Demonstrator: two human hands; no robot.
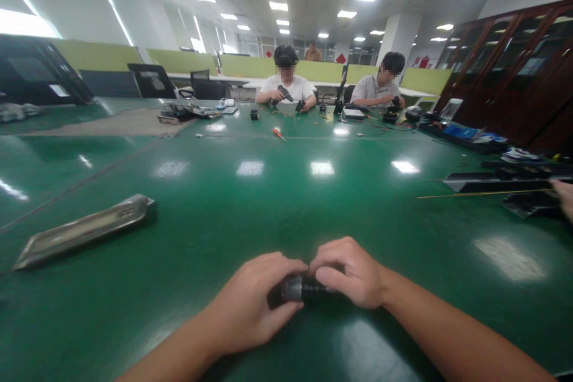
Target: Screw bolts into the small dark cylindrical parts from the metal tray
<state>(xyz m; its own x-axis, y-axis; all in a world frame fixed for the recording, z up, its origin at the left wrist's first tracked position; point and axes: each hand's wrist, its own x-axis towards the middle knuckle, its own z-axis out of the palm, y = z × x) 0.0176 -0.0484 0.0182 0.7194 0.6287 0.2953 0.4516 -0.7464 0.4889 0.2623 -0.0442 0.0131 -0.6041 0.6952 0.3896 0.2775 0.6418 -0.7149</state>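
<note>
Low over the green table, my left hand (pixel 259 292) curls around a dark cylindrical part (pixel 293 289), its thumb in front and fingers behind. The part lies sideways, with a narrower ribbed black section pointing right. At that narrow end, my right hand (pixel 351 274) is closed, thumb and fingers pinched together near the tip. Whatever sits between the right fingertips is too small to make out, and the part's left end is hidden inside my left palm.
A long metal housing (pixel 89 230) lies to the left. An orange screwdriver (pixel 278 133) rests farther back. Two people sit across the table, one holding a power drill (pixel 285 93). At right, another person's hand (pixel 563 198) is near black metal profiles (pixel 487 181).
</note>
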